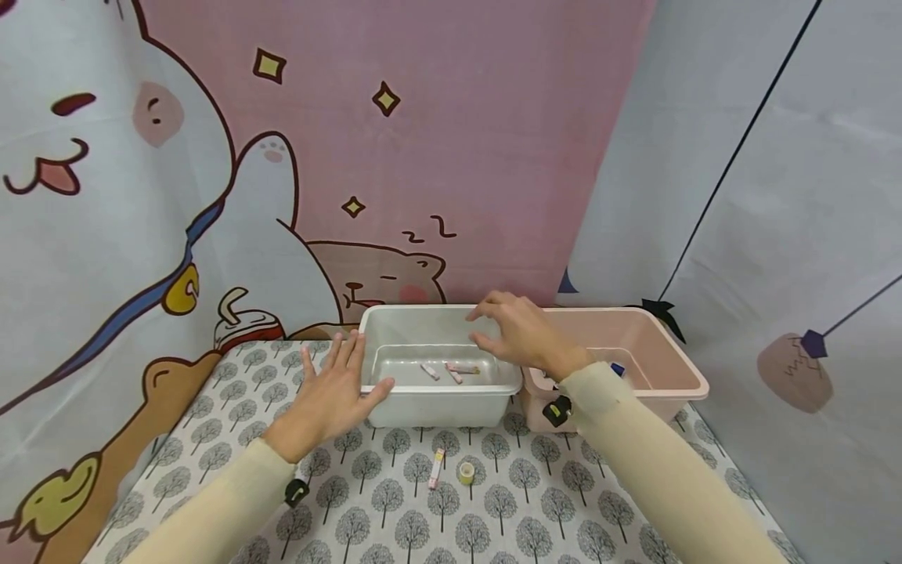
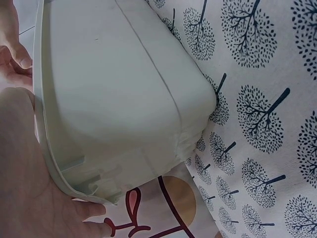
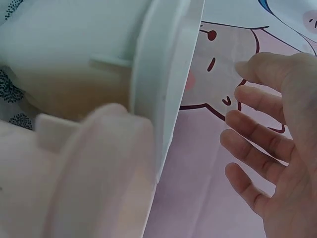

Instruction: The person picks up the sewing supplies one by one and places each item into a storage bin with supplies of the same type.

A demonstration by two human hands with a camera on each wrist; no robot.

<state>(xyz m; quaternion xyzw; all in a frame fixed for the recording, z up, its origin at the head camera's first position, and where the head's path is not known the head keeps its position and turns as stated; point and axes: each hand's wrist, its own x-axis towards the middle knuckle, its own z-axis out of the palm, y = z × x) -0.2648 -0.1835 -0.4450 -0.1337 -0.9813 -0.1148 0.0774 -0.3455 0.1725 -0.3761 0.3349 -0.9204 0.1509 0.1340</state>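
My left hand (image 1: 337, 395) rests against the left end of a white plastic bin (image 1: 437, 409), fingers spread and straight, thumb over the front rim. In the left wrist view the hand (image 2: 29, 168) lies along the bin's rim. Over the bin's right part hovers my right hand (image 1: 517, 333), its fingers loosely bent and holding nothing. The right wrist view shows this hand (image 3: 277, 134) apart from both bins. Inside the white bin lie a small whitish piece (image 1: 430, 371) and small pink-and-white pieces (image 1: 463, 369), too small to identify.
A pink bin (image 1: 676, 384) stands against the white bin's right side, with a dark blue item (image 1: 618, 369) inside. On the tree-patterned cloth (image 1: 387, 501) in front lie a slim pink-and-yellow piece (image 1: 436, 468) and a small yellow-green tape roll (image 1: 466, 473). A printed curtain (image 1: 458, 141) hangs behind.
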